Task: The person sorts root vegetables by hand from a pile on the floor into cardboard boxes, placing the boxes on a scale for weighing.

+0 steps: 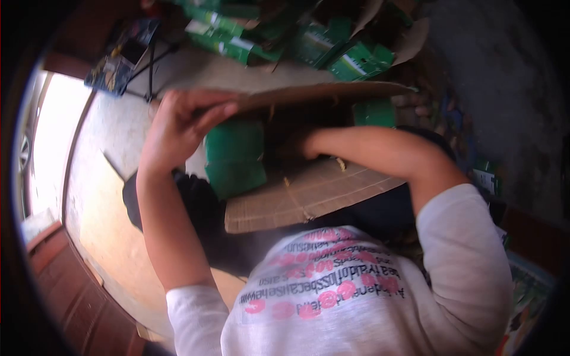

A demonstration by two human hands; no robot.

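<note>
An open cardboard box, green outside with brown flaps, lies across my lap. My left hand pinches the far brown flap at its left end, thumb below and fingers above. My right forearm reaches into the box, and my right hand is mostly hidden in its dark inside, so its fingers cannot be made out. The near brown flap is folded out toward my body, with small yellowish bits on it.
Green cartons are piled on the floor ahead. A dark thin-legged stand is at the upper left, beside a dark printed panel. Another green carton lies at the right. A bright opening is on the left.
</note>
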